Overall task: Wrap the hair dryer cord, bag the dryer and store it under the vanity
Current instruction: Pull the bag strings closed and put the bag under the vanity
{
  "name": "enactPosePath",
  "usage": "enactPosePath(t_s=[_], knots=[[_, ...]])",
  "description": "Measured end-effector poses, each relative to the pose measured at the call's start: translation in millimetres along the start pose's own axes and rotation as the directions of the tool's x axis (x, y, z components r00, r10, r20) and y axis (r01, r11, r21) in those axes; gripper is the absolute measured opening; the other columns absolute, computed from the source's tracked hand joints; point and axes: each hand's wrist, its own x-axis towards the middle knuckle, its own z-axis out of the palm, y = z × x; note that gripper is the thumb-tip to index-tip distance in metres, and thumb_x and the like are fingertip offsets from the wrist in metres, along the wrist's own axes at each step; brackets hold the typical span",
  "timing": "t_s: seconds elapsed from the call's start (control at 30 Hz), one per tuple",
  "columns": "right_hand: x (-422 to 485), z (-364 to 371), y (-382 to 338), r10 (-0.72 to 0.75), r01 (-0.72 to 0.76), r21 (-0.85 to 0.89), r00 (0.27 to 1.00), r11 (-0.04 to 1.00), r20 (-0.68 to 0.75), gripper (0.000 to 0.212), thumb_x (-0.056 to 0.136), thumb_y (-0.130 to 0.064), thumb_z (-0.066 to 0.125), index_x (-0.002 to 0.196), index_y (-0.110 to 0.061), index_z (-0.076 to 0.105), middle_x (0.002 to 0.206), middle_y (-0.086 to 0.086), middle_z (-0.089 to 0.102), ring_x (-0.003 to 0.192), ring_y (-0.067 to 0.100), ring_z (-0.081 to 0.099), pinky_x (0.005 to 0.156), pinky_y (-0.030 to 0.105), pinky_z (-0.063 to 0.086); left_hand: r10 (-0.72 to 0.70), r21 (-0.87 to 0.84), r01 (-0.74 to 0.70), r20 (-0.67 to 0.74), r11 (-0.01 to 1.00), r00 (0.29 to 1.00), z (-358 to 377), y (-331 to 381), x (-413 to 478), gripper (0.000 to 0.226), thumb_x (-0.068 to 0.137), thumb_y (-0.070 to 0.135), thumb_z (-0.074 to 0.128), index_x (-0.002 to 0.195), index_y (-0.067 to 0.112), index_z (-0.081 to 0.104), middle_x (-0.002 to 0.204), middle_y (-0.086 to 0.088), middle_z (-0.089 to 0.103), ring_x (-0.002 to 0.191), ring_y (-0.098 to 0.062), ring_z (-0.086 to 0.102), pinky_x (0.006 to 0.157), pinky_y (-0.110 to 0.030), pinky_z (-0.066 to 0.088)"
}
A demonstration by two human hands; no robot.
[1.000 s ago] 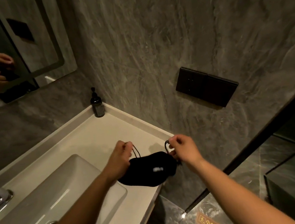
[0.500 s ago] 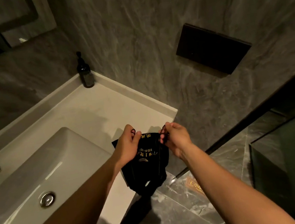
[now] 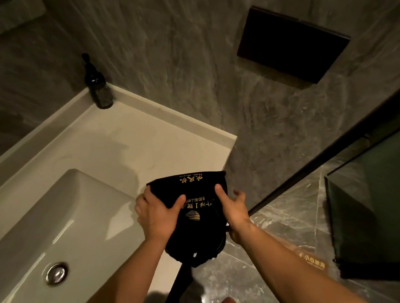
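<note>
Black bag (image 3: 197,217) clamped between my left hand (image 3: 157,214) and right hand (image 3: 234,207).
Bagging looks done; next I stoop and stow it below my hands, under the vanity.

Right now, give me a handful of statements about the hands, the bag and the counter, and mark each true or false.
1. Both hands, left hand and right hand, grip the black bag. True.
2. The bag lies in the sink basin. False: it is held at the counter's front edge.
3. A dark pump bottle stands in the counter's back corner. True.
4. The bag bears silver print. False: gold lettering.
5. The drain stopper is metal. True.
</note>
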Motion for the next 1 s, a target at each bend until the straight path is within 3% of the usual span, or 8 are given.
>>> enactPosePath(t_s=[0.13, 0.3, 0.4, 0.6, 0.73, 0.83, 0.93, 1.0], knots=[[-3, -5, 13, 0.067, -0.143, 0.250, 0.955, 0.958, 0.290, 0.058, 0.088, -0.052, 0.068, 0.131, -0.015, 0.062, 0.121, 0.011, 0.075, 0.110, 0.030, 0.072, 0.103, 0.049, 0.053, -0.096, -0.229, 0.125, 0.134, 0.965, 0.986, 6, -12, 9, 0.073, 0.078, 0.055, 0.075, 0.127, 0.006, 0.051, 0.121, -0.015, 0.062, 0.120, -0.034, 0.057, 0.099, -0.048, 0.052], [-5, -10, 21, 0.031, -0.143, 0.348, 0.951, 0.927, 0.307, 0.039, 0.100, -0.031, 0.056, 0.131, -0.008, 0.062, 0.121, 0.017, 0.074, 0.112, 0.033, 0.071, 0.093, 0.043, 0.059, -0.110, -0.354, 0.218, 0.302, 0.909, 0.947, 12, -1, 0, 0.034, 0.099, 0.034, 0.056, 0.121, 0.009, 0.063, 0.116, -0.012, 0.072, 0.108, -0.033, 0.068, 0.097, -0.049, 0.054], [-4, -17, 24, 0.054, -0.180, 0.354, 0.940, 0.918, 0.338, 0.039, 0.100, -0.029, 0.057, 0.132, -0.006, 0.061, 0.122, 0.018, 0.073, 0.113, 0.034, 0.070, 0.092, 0.043, 0.059, -0.064, -0.440, 0.185, 0.277, 0.878, 0.959, 20, 3, -15, 0.030, 0.102, 0.024, 0.052, 0.129, 0.014, 0.059, 0.124, -0.011, 0.066, 0.114, -0.029, 0.065, 0.103, -0.049, 0.051], [-4, -47, 30, 0.028, -0.181, 0.306, 0.895, 0.935, 0.445, 0.034, 0.096, -0.017, 0.065, 0.128, -0.007, 0.061, 0.123, 0.021, 0.072, 0.116, 0.037, 0.068, 0.101, 0.048, 0.054, -0.072, -0.651, 0.333, 0.393, 0.682, 0.917, 33, 11, -55, 0.031, 0.102, 0.029, 0.052, 0.132, 0.026, 0.059, 0.124, 0.000, 0.073, 0.115, -0.019, 0.070, 0.102, -0.044, 0.053], [2, -89, 47, -0.059, -0.087, 0.300, 0.893, 0.950, 0.446, 0.032, 0.096, -0.014, 0.064, 0.126, -0.004, 0.062, 0.117, 0.020, 0.075, 0.108, 0.035, 0.072, 0.090, 0.044, 0.060, 0.028, -0.680, 0.204, 0.314, 0.704, 0.949, 48, 25, -96, 0.034, 0.103, 0.023, 0.054, 0.136, 0.018, 0.057, 0.129, -0.004, 0.071, 0.120, -0.021, 0.067, 0.100, -0.038, 0.054], [10, -128, 59, -0.092, -0.051, 0.305, 0.894, 0.951, 0.438, 0.033, 0.095, -0.014, 0.066, 0.126, -0.004, 0.063, 0.117, 0.021, 0.075, 0.107, 0.035, 0.072, 0.087, 0.043, 0.059, 0.077, -0.672, 0.187, 0.343, 0.717, 0.936, 65, 41, -125, 0.028, 0.100, 0.026, 0.058, 0.127, 0.028, 0.065, 0.126, -0.006, 0.073, 0.119, -0.026, 0.068, 0.104, -0.052, 0.052], [22, -169, 65, -0.113, -0.032, 0.310, 0.892, 0.950, 0.437, 0.029, 0.095, -0.014, 0.065, 0.123, -0.006, 0.066, 0.116, 0.021, 0.075, 0.106, 0.034, 0.073, 0.084, 0.042, 0.060, 0.134, -0.560, 0.053, 0.289, 0.827, 0.948, 81, 50, -139, 0.029, 0.090, 0.042, 0.069, 0.119, 0.040, 0.067, 0.122, -0.001, 0.075, 0.115, -0.023, 0.070, 0.103, -0.057, 0.052], [30, -191, 67, -0.128, -0.013, 0.315, 0.896, 0.949, 0.425, 0.027, 0.095, -0.015, 0.064, 0.121, -0.008, 0.067, 0.114, 0.019, 0.076, 0.105, 0.034, 0.073, 0.085, 0.043, 0.059, 0.171, -0.417, -0.071, 0.206, 0.906, 0.964, 85, 60, -143, 0.048, 0.082, 0.060, 0.071, 0.123, 0.035, 0.063, 0.123, 0.003, 0.073, 0.114, -0.018, 0.069, 0.101, -0.051, 0.054]])
